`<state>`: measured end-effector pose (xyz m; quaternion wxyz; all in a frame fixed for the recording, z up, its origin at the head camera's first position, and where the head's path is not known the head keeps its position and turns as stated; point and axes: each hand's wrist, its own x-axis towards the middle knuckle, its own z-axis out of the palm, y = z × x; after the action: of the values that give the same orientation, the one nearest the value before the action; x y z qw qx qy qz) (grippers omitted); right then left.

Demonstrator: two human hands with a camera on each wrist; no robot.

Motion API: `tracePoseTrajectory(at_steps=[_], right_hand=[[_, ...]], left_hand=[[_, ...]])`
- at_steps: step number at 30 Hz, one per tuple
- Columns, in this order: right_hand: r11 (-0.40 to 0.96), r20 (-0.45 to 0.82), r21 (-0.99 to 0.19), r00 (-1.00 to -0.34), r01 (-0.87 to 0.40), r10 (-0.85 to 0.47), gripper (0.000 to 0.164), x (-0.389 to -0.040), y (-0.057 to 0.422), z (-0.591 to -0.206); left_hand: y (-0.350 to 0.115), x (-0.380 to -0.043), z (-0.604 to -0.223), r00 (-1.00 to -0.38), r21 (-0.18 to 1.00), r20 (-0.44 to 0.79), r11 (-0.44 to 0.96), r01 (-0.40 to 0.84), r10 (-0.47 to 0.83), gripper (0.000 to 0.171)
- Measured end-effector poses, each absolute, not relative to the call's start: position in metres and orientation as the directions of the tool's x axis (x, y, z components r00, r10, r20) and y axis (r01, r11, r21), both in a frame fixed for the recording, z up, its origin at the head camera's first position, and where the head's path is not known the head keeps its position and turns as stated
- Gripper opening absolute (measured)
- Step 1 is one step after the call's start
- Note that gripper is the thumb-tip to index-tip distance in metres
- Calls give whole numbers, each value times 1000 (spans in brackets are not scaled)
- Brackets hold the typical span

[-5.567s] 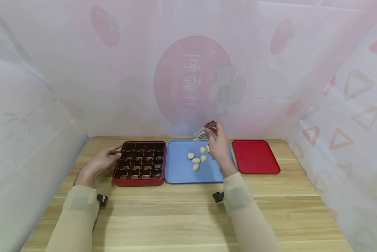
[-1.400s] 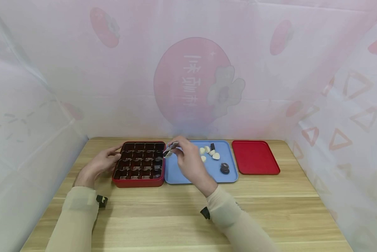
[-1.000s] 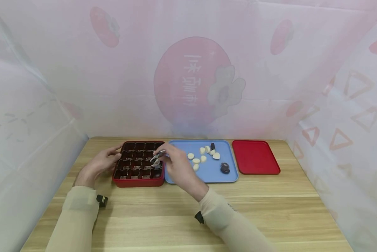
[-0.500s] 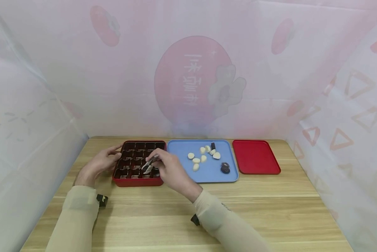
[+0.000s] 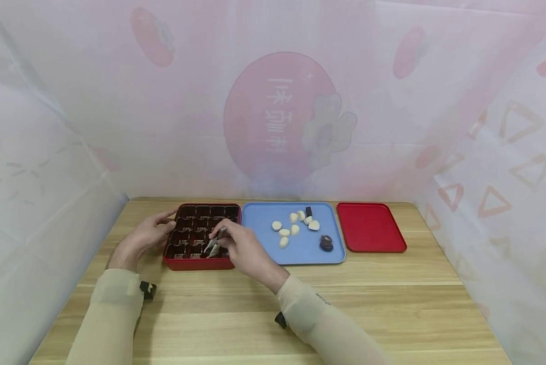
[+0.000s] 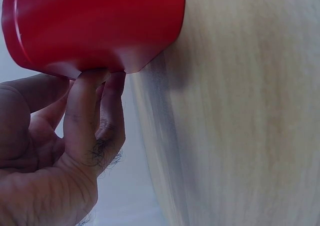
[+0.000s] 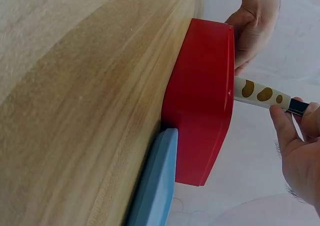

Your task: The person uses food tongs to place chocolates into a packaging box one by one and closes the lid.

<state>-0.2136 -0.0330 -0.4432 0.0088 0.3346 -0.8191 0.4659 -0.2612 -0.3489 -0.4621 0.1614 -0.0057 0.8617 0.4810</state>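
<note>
A red box (image 5: 199, 264) with a dark insert of small square compartments stands on the left of the table. My left hand (image 5: 147, 235) rests its fingertips (image 6: 89, 83) against the box's left outer wall. In my right hand (image 5: 250, 253) I pinch small tongs (image 5: 212, 247), their slotted tips pointing down into the front compartments. The right wrist view shows the tongs' pale, spotted arm (image 7: 262, 93) reaching over the box rim. Whether the tips hold a piece I cannot tell. My right hand hides part of the box's right column.
A blue tray (image 5: 259, 257) lies beside the box, bearing several white chocolates (image 5: 284, 232), a dark block (image 5: 308, 211) and round dark chocolates (image 5: 326, 245). Right of it lies a shallow red tray or lid (image 5: 370, 228). A printed cloth wall (image 5: 186, 126) rises behind the table.
My right hand has brought the tongs from above the blue tray leftward over the box, then lower into its front row. My left hand has stayed at the box's side.
</note>
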Motion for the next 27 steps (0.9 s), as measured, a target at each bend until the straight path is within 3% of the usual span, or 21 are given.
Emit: tracePoseTrajectory(at_steps=[10, 16, 21, 27], right_hand=[[335, 312, -783, -797, -524, -517, 25, -214, -30, -439], [321, 394, -793, -838, -517, -377, 22, -221, -13, -426], [460, 423, -751, -880, -473, -214, 19, -239, 10, -424], [555, 329, -736, -921, -388, -208, 14, -254, 29, -440]], left_hand=[[-349, -261, -461, -948, 827, -283, 538, -164, 144, 61], [-349, -262, -463, -948, 829, -281, 535, -163, 146, 61], [-350, -262, -465, -951, 829, -268, 540, -146, 153, 61], [-351, -262, -464, -949, 830, -276, 537, -153, 155, 61]])
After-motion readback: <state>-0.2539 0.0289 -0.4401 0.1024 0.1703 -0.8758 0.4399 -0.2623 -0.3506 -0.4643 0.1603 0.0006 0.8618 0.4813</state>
